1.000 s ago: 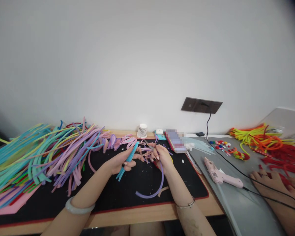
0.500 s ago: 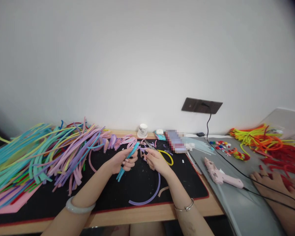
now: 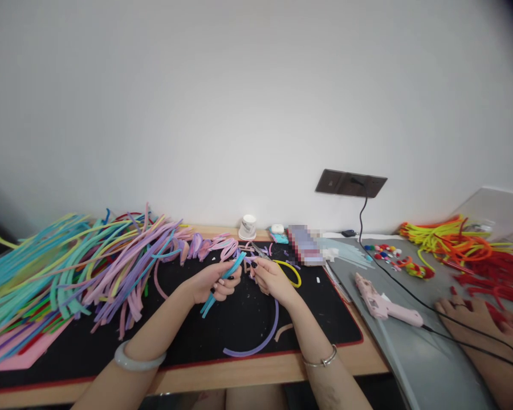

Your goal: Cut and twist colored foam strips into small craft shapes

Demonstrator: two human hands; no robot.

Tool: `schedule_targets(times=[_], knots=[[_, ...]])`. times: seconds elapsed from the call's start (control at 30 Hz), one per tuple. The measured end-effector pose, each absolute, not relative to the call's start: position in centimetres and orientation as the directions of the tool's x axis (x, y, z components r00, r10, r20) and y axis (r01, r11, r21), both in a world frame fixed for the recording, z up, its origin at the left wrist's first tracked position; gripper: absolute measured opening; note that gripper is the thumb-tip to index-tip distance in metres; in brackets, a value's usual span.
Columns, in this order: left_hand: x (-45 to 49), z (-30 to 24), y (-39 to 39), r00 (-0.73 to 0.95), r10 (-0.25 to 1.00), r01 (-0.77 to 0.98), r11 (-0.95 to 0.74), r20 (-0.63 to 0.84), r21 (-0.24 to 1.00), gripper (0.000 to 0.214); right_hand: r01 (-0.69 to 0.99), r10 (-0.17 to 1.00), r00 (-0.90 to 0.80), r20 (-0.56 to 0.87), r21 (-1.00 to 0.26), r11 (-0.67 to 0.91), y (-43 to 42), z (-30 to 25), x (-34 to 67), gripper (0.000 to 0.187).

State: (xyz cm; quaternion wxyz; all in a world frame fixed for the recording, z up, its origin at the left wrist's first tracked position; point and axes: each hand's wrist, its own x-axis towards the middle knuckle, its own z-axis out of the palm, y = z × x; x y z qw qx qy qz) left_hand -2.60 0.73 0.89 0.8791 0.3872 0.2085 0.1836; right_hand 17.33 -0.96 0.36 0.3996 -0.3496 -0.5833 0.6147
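My left hand [image 3: 216,281] is closed round a few blue pipe cleaners [image 3: 223,281] that slant up toward the right over the black mat [image 3: 183,336]. My right hand [image 3: 270,277] is closed just beside it, pinching the upper end of a purple pipe cleaner [image 3: 260,341] whose long curve lies on the mat below. Small scissors [image 3: 260,252] lie just beyond my right fingers. A yellow loop [image 3: 291,270] rests to the right of that hand.
A big heap of coloured pipe cleaners [image 3: 68,262] covers the left of the desk. A pink glue gun [image 3: 382,304] with a black cord lies on a grey sheet [image 3: 414,364]. Another person's hand [image 3: 470,316] rests at the right by red and orange pipe cleaners [image 3: 465,245]. A small cup [image 3: 248,226] stands by the wall.
My right hand moved left, close to my left hand, and the purple pipe cleaner's curve settled flat on the mat. The yellow loop came into view.
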Motion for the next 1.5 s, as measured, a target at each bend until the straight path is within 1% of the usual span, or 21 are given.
schedule_targets(times=[0.13,0.27,0.37,0.47,0.53,0.63,0.73,0.83,0.97,1.07,1.13,1.27,1.4,1.5], knots=[[-2.3,1.0,0.5,0.839,0.472,-0.091,0.612,-0.27,0.786,0.029,-0.083,0.902,-0.429,0.056,-0.996,0.022,-1.2,0.6,17.2,0.032],[-2.0,1.2,0.2,0.846,0.443,-0.018,0.577,-0.295,0.817,0.031,-0.09,0.911,-0.401,0.092,-0.994,0.061,-1.4,0.7,17.1,0.03],[-1.8,1.3,-0.1,0.842,0.423,0.054,0.55,-0.334,0.834,0.035,-0.007,0.901,-0.417,0.123,-0.991,0.132,-1.4,0.6,17.0,0.029],[-1.5,1.5,-0.4,0.83,0.411,0.122,0.527,-0.377,0.841,0.039,0.089,0.888,-0.436,0.147,-0.975,0.205,-1.4,0.5,16.8,0.024],[-1.3,1.6,-0.6,0.817,0.435,0.131,0.501,-0.379,0.856,0.041,0.117,0.898,-0.395,0.196,-0.958,0.261,-1.4,0.5,16.7,0.022],[-1.2,1.6,-0.7,0.798,0.502,0.1,0.433,-0.332,0.896,0.042,0.125,0.923,-0.282,0.262,-0.944,0.306,-1.4,0.8,16.7,0.02],[-1.2,1.5,-0.7,0.799,0.515,0.113,0.381,-0.312,0.918,0.043,0.12,0.95,-0.189,0.249,-0.954,0.274,-1.2,1.0,16.8,0.02],[-1.4,1.5,-0.8,0.819,0.478,0.144,0.366,-0.319,0.919,0.041,0.091,0.968,-0.143,0.204,-0.972,0.218,-1.1,1.1,16.9,0.021],[-1.6,1.9,-1.0,0.837,0.434,0.179,0.359,-0.333,0.916,0.039,0.011,0.98,-0.131,0.148,-0.989,0.151,-1.1,1.0,17.0,0.023],[-1.8,2.1,-1.0,0.835,0.426,0.206,0.345,-0.348,0.916,0.039,-0.03,0.98,-0.15,0.131,-0.991,0.128,-1.1,0.8,17.0,0.024],[-1.7,2.1,-0.9,0.82,0.467,0.207,0.299,-0.332,0.932,0.038,-0.019,0.979,-0.156,0.134,-0.991,0.132,-1.2,0.7,16.9,0.025],[-1.1,2.1,-0.8,0.767,0.591,0.153,0.211,-0.251,0.965,0.037,0.034,0.975,-0.154,0.157,-0.986,0.164,-1.2,0.4,16.7,0.024],[-0.2,2.4,-1.3,0.713,0.68,0.113,0.127,-0.169,0.985,0.03,0.073,0.974,-0.11,0.196,-0.976,0.205,-1.1,-0.1,16.2,0.024],[0.4,2.3,-1.3,0.659,0.739,0.132,0.07,-0.141,0.989,0.025,0.088,0.977,-0.105,0.183,-0.977,0.193,-1.1,-0.1,16.1,0.024]])
